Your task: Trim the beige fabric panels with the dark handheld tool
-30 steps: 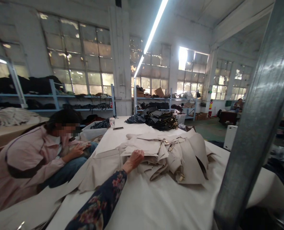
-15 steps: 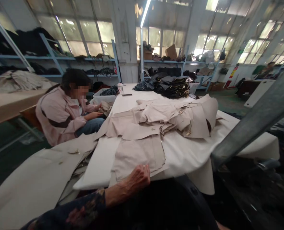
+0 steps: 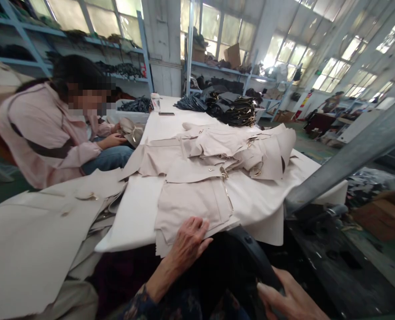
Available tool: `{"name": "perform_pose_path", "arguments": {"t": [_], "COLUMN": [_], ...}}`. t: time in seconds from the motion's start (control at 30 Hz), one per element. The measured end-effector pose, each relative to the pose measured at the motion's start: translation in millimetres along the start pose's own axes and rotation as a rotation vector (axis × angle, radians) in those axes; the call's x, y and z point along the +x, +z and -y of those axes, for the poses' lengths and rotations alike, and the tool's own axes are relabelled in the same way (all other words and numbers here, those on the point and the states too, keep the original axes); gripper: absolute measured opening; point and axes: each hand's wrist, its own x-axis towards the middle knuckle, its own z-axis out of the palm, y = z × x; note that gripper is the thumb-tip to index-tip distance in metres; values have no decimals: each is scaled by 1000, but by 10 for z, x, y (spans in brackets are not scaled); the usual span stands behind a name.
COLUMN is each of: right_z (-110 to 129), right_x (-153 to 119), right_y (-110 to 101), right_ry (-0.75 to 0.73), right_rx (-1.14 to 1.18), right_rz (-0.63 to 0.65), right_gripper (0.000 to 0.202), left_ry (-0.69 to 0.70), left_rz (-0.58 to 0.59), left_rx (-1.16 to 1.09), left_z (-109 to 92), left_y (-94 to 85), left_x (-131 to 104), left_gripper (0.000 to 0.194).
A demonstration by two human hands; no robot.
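My left hand [image 3: 191, 238] lies on the near edge of a beige fabric piece [image 3: 191, 200], fingers over the top and thumb apart. This piece rests at the front of the white-covered table [image 3: 134, 213], below a heap of beige pieces [image 3: 220, 142] with small metal fittings. At the lower right, my right hand [image 3: 286, 295] is closed beside a curved black part [image 3: 255, 249]. A small shiny bit shows at its fingertips, but what it holds is too small to name.
Large beige pieces [image 3: 34, 240] spread at the left. A person in pink [image 3: 44, 129] sits there handling beige material. Dark stacked pieces [image 3: 231, 106] stand at the table's back. A grey metal post [image 3: 344, 155] slants across the right, near a cardboard box [image 3: 384, 213].
My left hand has loosened from a closed shape and lies flatter on the fabric. My right hand has come further into view. The camera view has shifted, and the black curved part shows more.
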Motion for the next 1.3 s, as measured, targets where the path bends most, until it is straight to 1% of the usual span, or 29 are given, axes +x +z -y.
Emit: {"name": "perform_pose_path", "arguments": {"t": [0.1,0.2,0.33,0.43,0.53,0.67,0.73,0.83,0.97,1.03,1.1,1.2,1.27,1.3], "right_z": [135,218,281,345,422,462,425,322,215,195,196,241,294,322], "right_x": [115,249,461,567,542,343,247,195,322,426,522,608,625,625], "right_y": [57,91,101,59,-51,-232,-269,-213,-33,33,57,3,-83,-135], "right_ry": [-43,-90,-101,-90,-79,-96,-104,-98,-77,-81,-95,-119,-125,-125], "right_rx": [-9,0,11,25,46,0,-8,11,28,14,17,48,60,64], "right_rz": [47,96,109,104,62,-3,8,72,145,139,132,120,82,58], "right_gripper": [44,38,35,36,37,38,38,38,37,36,36,37,38,38], "left_ry": [1,9,16,9,-11,-18,-26,-30,-34,-33,-27,-14,-9,5], "left_rz": [-18,-32,-44,-46,-34,-36,-42,-39,-29,-16,-12,-7,7,33], "left_rx": [-29,-61,-95,-90,-93,-97,-94,-98,-109,-107,-95,-73,-64,-72], "left_z": [14,34,55,58,55,49,48,50,54,51,39,16,20,37], "left_y": [8,20,38,39,28,19,21,28,31,31,32,23,-22,-64], "left_x": [7,17,24,31,48,73,81,85,82,84,84,73,78,97], "left_gripper": [39,37,34,33,31,28,27,27,27,28,29,29,31,30]}}
